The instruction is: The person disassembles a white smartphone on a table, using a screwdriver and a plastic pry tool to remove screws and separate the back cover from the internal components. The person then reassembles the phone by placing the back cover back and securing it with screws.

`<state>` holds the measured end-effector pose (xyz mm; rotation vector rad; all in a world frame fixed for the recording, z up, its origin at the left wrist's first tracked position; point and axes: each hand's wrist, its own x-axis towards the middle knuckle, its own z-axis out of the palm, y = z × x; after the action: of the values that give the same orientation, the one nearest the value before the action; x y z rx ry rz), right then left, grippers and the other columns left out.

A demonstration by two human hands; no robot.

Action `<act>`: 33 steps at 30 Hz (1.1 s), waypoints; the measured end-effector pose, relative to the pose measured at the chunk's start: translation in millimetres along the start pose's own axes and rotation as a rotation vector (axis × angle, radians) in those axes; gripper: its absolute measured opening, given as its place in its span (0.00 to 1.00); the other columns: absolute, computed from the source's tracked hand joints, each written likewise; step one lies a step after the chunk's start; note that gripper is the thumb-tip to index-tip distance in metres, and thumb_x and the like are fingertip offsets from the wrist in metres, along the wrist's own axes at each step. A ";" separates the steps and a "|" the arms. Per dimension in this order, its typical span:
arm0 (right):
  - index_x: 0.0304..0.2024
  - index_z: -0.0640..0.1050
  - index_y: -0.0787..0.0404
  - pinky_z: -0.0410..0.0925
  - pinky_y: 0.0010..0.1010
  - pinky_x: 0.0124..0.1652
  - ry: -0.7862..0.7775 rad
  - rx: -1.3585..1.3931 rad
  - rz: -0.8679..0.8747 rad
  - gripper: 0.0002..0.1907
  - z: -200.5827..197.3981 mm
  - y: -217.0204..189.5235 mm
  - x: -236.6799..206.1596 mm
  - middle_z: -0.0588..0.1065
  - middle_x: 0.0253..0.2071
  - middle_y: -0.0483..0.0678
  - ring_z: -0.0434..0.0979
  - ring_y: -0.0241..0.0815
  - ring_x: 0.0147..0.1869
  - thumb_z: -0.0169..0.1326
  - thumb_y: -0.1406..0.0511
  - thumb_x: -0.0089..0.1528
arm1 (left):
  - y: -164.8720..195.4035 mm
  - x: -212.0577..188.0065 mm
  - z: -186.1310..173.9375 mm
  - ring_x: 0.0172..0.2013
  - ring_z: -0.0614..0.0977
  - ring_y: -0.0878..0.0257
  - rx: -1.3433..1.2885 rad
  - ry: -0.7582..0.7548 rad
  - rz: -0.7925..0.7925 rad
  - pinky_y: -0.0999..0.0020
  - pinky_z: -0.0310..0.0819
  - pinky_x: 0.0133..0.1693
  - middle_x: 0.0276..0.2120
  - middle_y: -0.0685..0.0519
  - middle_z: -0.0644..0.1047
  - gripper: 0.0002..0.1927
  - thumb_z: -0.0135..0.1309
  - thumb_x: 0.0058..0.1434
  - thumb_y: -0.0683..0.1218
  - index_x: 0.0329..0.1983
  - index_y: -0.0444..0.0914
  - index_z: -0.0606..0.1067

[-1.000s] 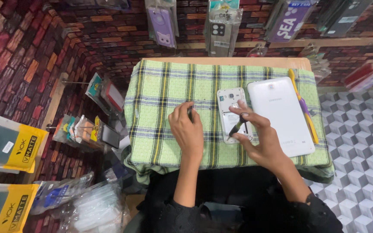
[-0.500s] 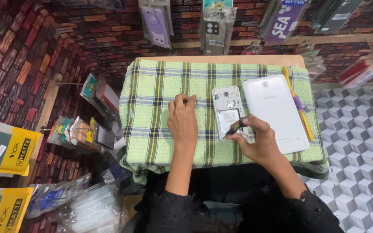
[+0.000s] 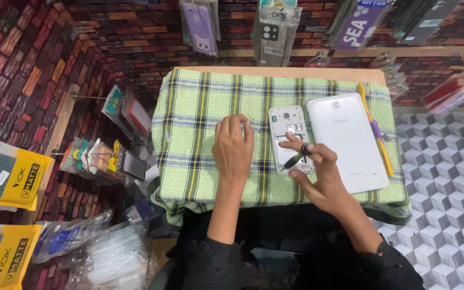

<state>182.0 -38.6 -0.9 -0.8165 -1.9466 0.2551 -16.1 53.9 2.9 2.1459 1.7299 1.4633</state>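
Left hand [image 3: 233,147] has shifted up the green checked cloth [image 3: 200,118], flat and empty. Right hand [image 3: 318,172] pinches a small dark tool [image 3: 295,158] over the opened phone [image 3: 289,138], which lies lengthwise just ahead, nearer the right hand.

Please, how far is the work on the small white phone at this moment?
Done: the small white phone lies face down on the green checked cloth with its back cover off and its inside bare. In hand: the right hand holds a dark slim tool over the open back; the left hand rests fingertips on the cloth. Left: the phone is not closed; no cover is seen.
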 end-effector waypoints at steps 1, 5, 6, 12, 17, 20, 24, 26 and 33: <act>0.61 0.54 0.55 0.72 0.47 0.55 0.001 0.062 0.031 0.36 0.2 -0.2 -1.3 0.76 0.54 0.62 0.77 0.64 0.62 0.57 0.79 0.59 | -0.5 0.2 -0.2 0.41 0.81 0.56 -0.053 0.016 0.000 0.63 0.78 0.35 0.38 0.52 0.79 0.03 0.56 0.65 0.41 0.40 0.37 0.75; 0.61 0.57 0.50 0.77 0.34 0.45 0.099 -0.026 0.085 0.38 7.5 4.4 -2.2 0.78 0.46 0.53 0.84 0.47 0.52 0.67 0.72 0.59 | -3.9 0.3 -1.8 0.41 0.81 0.55 -0.149 0.032 0.070 0.60 0.77 0.41 0.37 0.51 0.80 0.04 0.58 0.63 0.39 0.40 0.36 0.75; 0.60 0.57 0.50 0.76 0.34 0.43 0.145 -0.127 0.080 0.42 7.9 5.3 -1.6 0.77 0.42 0.51 0.84 0.45 0.49 0.72 0.70 0.55 | -4.9 0.5 -1.8 0.41 0.80 0.55 -0.163 0.042 0.095 0.60 0.77 0.42 0.38 0.50 0.80 0.05 0.58 0.62 0.38 0.40 0.36 0.75; 0.59 0.55 0.56 0.76 0.39 0.47 0.046 0.081 -0.024 0.36 0.7 -4.6 1.5 0.74 0.52 0.67 0.78 0.64 0.55 0.56 0.81 0.56 | -8.3 0.4 2.0 0.41 0.80 0.58 -0.178 0.041 0.201 0.64 0.77 0.41 0.38 0.51 0.80 0.06 0.58 0.59 0.38 0.38 0.37 0.74; 0.60 0.57 0.53 0.78 0.34 0.42 0.157 -0.064 0.040 0.40 10.9 -1.3 7.7 0.79 0.40 0.54 0.86 0.49 0.44 0.67 0.76 0.55 | -6.8 -5.5 0.7 0.37 0.82 0.62 -0.234 -0.188 0.206 0.68 0.77 0.36 0.36 0.57 0.81 0.05 0.60 0.61 0.42 0.38 0.42 0.76; 0.60 0.53 0.53 0.78 0.35 0.41 0.254 -0.034 0.081 0.44 10.6 5.6 7.6 0.76 0.39 0.56 0.84 0.48 0.41 0.69 0.76 0.54 | -7.1 -6.1 -2.0 0.36 0.85 0.67 -0.328 -0.319 0.142 0.71 0.78 0.34 0.36 0.60 0.82 0.08 0.62 0.60 0.47 0.41 0.44 0.76; 0.60 0.48 0.49 0.78 0.39 0.49 0.452 -0.019 0.070 0.44 5.6 3.8 4.0 0.78 0.42 0.55 0.84 0.48 0.43 0.65 0.79 0.60 | -7.1 -2.4 -3.7 0.37 0.86 0.69 -0.388 -0.430 0.152 0.72 0.78 0.36 0.36 0.63 0.84 0.10 0.62 0.61 0.50 0.44 0.46 0.76; 0.59 0.47 0.49 0.79 0.41 0.50 0.510 -0.051 0.084 0.44 8.0 -0.8 3.8 0.78 0.45 0.59 0.84 0.51 0.45 0.65 0.80 0.60 | -5.3 -2.8 -5.5 0.38 0.86 0.69 -0.409 -0.458 0.191 0.72 0.78 0.36 0.35 0.64 0.85 0.11 0.63 0.61 0.50 0.45 0.47 0.76; 0.56 0.48 0.48 0.78 0.46 0.51 0.528 -0.153 -0.006 0.45 13.1 -8.5 8.4 0.76 0.44 0.62 0.84 0.55 0.47 0.65 0.82 0.56 | 3.2 -0.7 -17.3 0.27 0.85 0.64 -0.398 -0.726 0.013 0.67 0.74 0.30 0.34 0.63 0.87 0.24 0.62 0.60 0.51 0.57 0.47 0.70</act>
<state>164.7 -37.5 2.6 -0.8735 -1.4809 -0.1093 -24.9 43.4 13.9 2.0778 1.0669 0.7663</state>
